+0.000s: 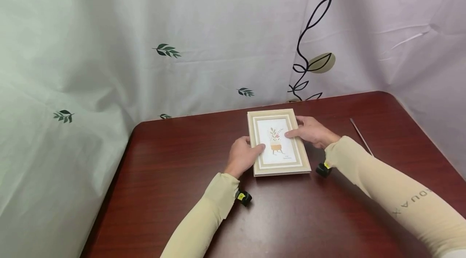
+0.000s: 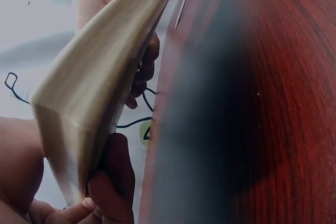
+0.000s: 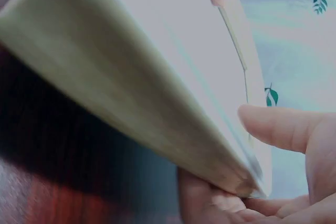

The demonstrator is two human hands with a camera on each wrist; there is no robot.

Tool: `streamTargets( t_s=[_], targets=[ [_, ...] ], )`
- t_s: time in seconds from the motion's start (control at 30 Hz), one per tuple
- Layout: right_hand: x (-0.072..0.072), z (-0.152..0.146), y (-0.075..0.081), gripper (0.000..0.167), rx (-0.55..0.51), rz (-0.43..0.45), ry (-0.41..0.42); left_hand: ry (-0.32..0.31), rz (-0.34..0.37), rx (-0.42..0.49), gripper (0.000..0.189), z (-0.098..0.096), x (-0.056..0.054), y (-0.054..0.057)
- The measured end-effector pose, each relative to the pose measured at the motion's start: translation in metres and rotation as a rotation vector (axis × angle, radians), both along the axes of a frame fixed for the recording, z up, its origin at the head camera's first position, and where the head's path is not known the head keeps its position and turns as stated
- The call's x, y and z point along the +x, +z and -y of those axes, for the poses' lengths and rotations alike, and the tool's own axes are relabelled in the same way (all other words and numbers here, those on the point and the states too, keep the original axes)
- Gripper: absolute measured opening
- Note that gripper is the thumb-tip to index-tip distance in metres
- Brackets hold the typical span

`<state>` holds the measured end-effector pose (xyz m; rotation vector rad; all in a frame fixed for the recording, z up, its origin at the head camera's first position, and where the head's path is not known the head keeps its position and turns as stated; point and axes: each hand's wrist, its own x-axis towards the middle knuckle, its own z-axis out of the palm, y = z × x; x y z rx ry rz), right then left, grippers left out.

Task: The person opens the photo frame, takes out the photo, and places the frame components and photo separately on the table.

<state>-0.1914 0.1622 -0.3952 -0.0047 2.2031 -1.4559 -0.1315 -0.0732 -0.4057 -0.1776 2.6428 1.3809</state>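
A cream picture frame (image 1: pixel 280 171) with a small plant print (image 1: pixel 275 144) behind its front is held up over the table by both hands. My left hand (image 1: pixel 243 155) grips its left side, thumb on the front, with fingers (image 2: pixel 116 169) curled beneath in the left wrist view. On the opposite side my right hand (image 1: pixel 311 130) holds the right edge, thumb over the print. The right wrist view shows fingers (image 3: pixel 202 198) under the frame's edge (image 3: pixel 126 93). From below, the left wrist view catches the frame's thick side (image 2: pixel 94 72) and dark underside.
A thin metal rod (image 1: pixel 361 136) lies on the dark red wooden table (image 1: pixel 174 177), right of the right hand. Behind the table hangs a pale curtain (image 1: pixel 218 19) with leaf prints. The table's back edge runs close behind the frame.
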Motion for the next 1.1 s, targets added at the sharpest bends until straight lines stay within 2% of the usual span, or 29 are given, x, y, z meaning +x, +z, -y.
streamTargets(
  t_s=[0.2, 0.4, 0.8, 1.1],
  targets=[
    [0.0, 0.0, 0.003, 0.088, 0.101, -0.041, 0.059, 0.004, 0.025, -0.027, 0.043, -0.003, -0.004, -0.002],
    [0.001, 0.001, 0.0, 0.088, 0.203, -0.096, 0.076, -0.011, 0.051, -0.049, 0.033, -0.006, -0.006, -0.004],
    [0.005, 0.003, -0.002, 0.086, 0.256, -0.098, 0.066, -0.028, 0.074, -0.178, 0.031, -0.011, -0.008, -0.007],
    [0.005, 0.003, -0.004, 0.086, 0.259, -0.108, 0.061, -0.039, 0.048, -0.228, 0.03, -0.016, -0.007, -0.009]
  ],
)
